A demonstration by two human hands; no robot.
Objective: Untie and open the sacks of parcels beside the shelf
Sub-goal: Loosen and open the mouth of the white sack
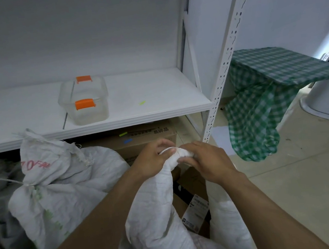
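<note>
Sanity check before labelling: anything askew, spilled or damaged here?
Nothing spilled. The green checked cloth right of the shelf upright hangs lopsided, one corner drooping toward the floor. The tied sack with red print has a frayed, ragged mouth.

a container sits on the shelf, two sacks below before it.

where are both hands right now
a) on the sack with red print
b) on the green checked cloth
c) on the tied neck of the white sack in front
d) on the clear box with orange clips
c: the left hand and the right hand both grip the bunched, string-tied neck of the white sack.
</note>
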